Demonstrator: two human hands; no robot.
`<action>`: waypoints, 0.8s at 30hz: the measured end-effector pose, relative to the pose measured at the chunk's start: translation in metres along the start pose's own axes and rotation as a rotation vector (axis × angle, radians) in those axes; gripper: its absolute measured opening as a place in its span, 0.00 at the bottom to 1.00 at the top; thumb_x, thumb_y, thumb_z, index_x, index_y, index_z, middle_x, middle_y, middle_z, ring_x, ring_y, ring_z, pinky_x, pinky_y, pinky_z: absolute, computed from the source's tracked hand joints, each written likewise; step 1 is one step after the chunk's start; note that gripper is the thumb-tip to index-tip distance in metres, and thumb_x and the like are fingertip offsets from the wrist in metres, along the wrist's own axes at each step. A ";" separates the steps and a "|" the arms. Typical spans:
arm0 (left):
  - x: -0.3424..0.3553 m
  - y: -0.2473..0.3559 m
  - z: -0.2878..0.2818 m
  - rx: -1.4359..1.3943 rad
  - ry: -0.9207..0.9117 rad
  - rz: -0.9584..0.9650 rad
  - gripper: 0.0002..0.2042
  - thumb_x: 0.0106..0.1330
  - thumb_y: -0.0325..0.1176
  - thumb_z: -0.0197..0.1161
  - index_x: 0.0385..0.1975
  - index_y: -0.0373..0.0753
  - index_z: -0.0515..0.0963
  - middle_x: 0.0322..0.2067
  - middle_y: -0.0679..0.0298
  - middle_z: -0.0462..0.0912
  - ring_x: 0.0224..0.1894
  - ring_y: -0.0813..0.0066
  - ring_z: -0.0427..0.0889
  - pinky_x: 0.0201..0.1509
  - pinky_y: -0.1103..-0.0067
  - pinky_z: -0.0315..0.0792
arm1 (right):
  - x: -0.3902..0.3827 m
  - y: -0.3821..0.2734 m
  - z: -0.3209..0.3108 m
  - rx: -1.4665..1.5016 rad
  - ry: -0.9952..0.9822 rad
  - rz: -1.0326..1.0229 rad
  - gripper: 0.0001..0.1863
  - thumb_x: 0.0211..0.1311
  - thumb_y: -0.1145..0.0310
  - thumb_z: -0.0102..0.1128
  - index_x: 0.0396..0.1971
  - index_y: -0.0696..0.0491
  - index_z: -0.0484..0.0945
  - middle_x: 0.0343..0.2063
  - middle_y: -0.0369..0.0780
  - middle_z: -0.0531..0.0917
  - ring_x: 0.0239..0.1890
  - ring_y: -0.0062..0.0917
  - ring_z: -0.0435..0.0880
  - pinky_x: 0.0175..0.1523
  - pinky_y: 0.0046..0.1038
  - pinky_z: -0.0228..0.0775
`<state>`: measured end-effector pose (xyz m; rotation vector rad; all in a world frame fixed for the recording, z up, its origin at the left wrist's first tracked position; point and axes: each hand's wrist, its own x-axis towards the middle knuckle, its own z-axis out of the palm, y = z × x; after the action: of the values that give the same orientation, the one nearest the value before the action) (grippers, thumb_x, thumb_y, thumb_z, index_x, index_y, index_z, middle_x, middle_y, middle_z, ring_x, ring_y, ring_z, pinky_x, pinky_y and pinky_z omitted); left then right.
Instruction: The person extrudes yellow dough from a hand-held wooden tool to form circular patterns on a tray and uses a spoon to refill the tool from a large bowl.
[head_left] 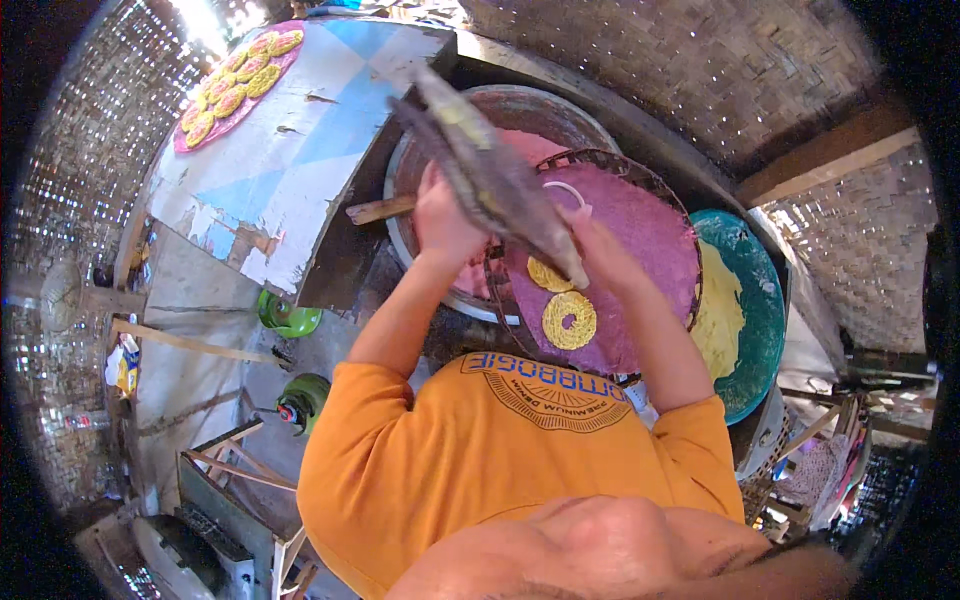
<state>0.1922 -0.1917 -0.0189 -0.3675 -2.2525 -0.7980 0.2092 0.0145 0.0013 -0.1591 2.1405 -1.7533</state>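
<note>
Left grip (pixel 445 218), right grip (pixel 603 252): hold blurred, seemingly wooden boards (pixel 492 180) | purple sheet (pixel 645 230) spreads rightward to tray rim (pixel 634 173)

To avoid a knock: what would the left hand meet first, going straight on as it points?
The left hand would probably meet the blurred, board-like piece first; depth and contact are unclear.

Both forearms are bare and reach forward from the body, converging — the left forearm (pixel 400 312) slanting rightward, the right forearm (pixel 662 330) leftward. The left hand (pixel 448 222) sits slightly farther forward than the right hand (pixel 606 258), the two apart. Most fingers are hidden or blurred — their closure is hard to judge.
</note>
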 end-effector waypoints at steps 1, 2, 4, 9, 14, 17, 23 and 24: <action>0.008 0.006 0.003 0.000 -0.082 0.021 0.16 0.47 0.30 0.64 0.37 0.35 0.76 0.32 0.62 0.80 0.40 0.74 0.77 0.57 0.75 0.62 | -0.010 -0.010 0.008 0.311 -0.141 0.145 0.32 0.60 0.39 0.36 0.39 0.54 0.75 0.24 0.38 0.79 0.24 0.25 0.77 0.33 0.26 0.70; 0.016 0.012 0.003 0.000 -0.166 0.042 0.17 0.47 0.29 0.63 0.39 0.36 0.75 0.33 0.61 0.79 0.41 0.73 0.77 0.58 0.75 0.62 | -0.012 -0.006 0.005 0.345 -0.114 0.193 0.33 0.60 0.38 0.33 0.40 0.54 0.74 0.24 0.38 0.78 0.23 0.24 0.76 0.31 0.25 0.69; 0.030 0.016 0.012 -0.441 -0.276 -0.114 0.20 0.47 0.30 0.62 0.43 0.36 0.72 0.37 0.59 0.78 0.43 0.70 0.76 0.58 0.74 0.61 | -0.011 0.002 -0.010 0.399 -0.070 0.285 0.37 0.59 0.36 0.26 0.40 0.54 0.73 0.22 0.38 0.77 0.20 0.23 0.75 0.25 0.23 0.68; 0.098 -0.003 0.039 -1.978 -0.356 -0.710 0.30 0.59 0.54 0.48 0.51 0.34 0.65 0.36 0.60 0.75 0.44 0.58 0.73 0.54 0.64 0.63 | -0.016 0.009 -0.053 0.440 -0.195 0.307 0.32 0.59 0.37 0.33 0.38 0.50 0.74 0.18 0.38 0.78 0.12 0.23 0.73 0.15 0.22 0.62; 0.104 -0.016 0.093 -2.428 -0.306 -0.686 0.35 0.59 0.64 0.39 0.47 0.34 0.68 0.20 0.63 0.71 0.31 0.60 0.73 0.44 0.61 0.66 | -0.014 -0.004 -0.085 0.213 -0.098 0.393 0.30 0.59 0.37 0.34 0.42 0.48 0.72 0.19 0.40 0.79 0.12 0.23 0.74 0.16 0.21 0.63; 0.097 -0.002 0.115 -2.417 -0.160 -0.764 0.32 0.59 0.63 0.40 0.42 0.37 0.70 0.15 0.65 0.66 0.23 0.64 0.69 0.38 0.64 0.67 | -0.008 0.008 -0.115 0.086 -0.041 0.414 0.29 0.59 0.38 0.36 0.44 0.48 0.72 0.18 0.40 0.79 0.12 0.23 0.74 0.15 0.21 0.63; 0.082 0.000 0.131 -2.340 0.006 -0.962 0.29 0.59 0.62 0.43 0.36 0.39 0.73 0.12 0.67 0.63 0.19 0.67 0.66 0.33 0.67 0.65 | -0.003 0.014 -0.129 -0.097 -0.012 0.395 0.33 0.58 0.37 0.39 0.26 0.56 0.76 0.14 0.40 0.77 0.10 0.23 0.72 0.13 0.23 0.62; 0.080 -0.001 0.128 -2.319 0.016 -1.003 0.28 0.59 0.62 0.43 0.35 0.39 0.74 0.12 0.67 0.63 0.18 0.67 0.66 0.32 0.67 0.65 | -0.003 0.019 -0.126 -0.102 0.004 0.381 0.33 0.57 0.37 0.39 0.24 0.56 0.76 0.13 0.40 0.77 0.09 0.23 0.72 0.13 0.23 0.62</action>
<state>0.0674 -0.1082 -0.0350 -0.0721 -0.1547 -3.3954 0.1701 0.1362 0.0033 0.2138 2.0953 -1.4282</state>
